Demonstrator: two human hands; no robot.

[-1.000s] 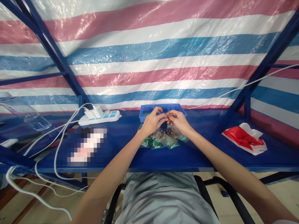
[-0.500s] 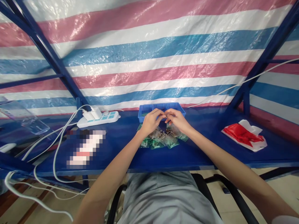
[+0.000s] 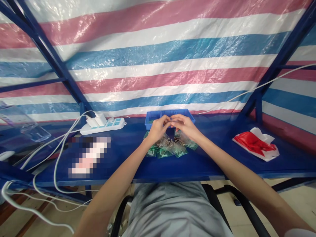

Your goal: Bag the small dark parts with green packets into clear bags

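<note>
My left hand (image 3: 158, 129) and my right hand (image 3: 185, 126) meet fingertip to fingertip above the blue table (image 3: 138, 164). Both pinch a tiny part between them, too small to name. Right below the hands lies a heap of small clear bags (image 3: 170, 147) with green and metallic pieces inside. Just behind the hands stands a blue plastic tray (image 3: 153, 116) with compartments.
A white power strip (image 3: 103, 126) with chargers and trailing white cables sits at the left. A red and white bag (image 3: 255, 144) lies at the right. A clear plastic container (image 3: 22, 123) is at the far left. A striped tarp hangs behind blue frame bars.
Both hands stay joined in a pinch over the bags, with only slight finger shifts. The view has drifted a little.
</note>
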